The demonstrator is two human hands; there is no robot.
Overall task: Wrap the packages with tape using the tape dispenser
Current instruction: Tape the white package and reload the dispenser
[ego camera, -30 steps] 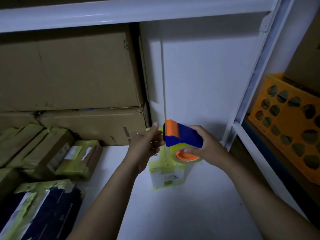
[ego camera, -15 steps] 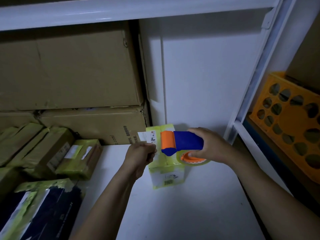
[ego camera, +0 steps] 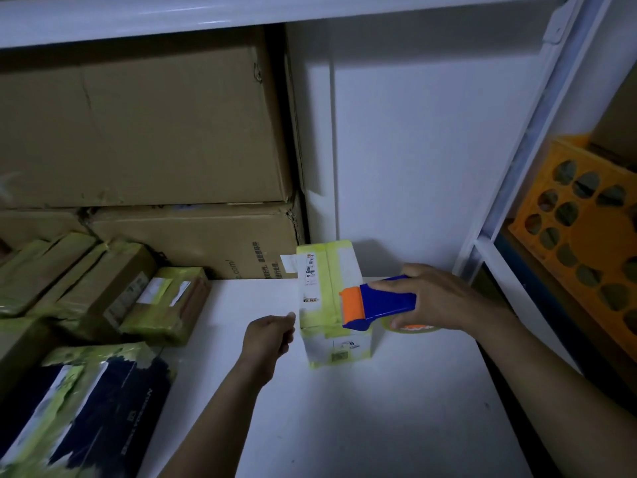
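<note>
Between both hands stands the yellow-taped package (ego camera: 327, 288). Right hand (ego camera: 441, 298) grips the tape dispenser (ego camera: 386, 301) at its upper right edge; left hand (ego camera: 269, 339) is curled just beside it, can't tell if it's pinching anything. Looks unbraced, so a hard pull could tip it.

Head cam only: looks fwd & down, close onto package (ego camera: 331, 291) on white shelf (ego camera: 379, 426).

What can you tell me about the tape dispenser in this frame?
The tape dispenser looks plastic, with a blue body and an orange front end. A yellowish tape roll on an orange core sits beneath. The right hand grips the blue body, holding it roughly level, orange end leftward over the right side of the upright yellow-taped package. Contact cannot be confirmed.
</note>
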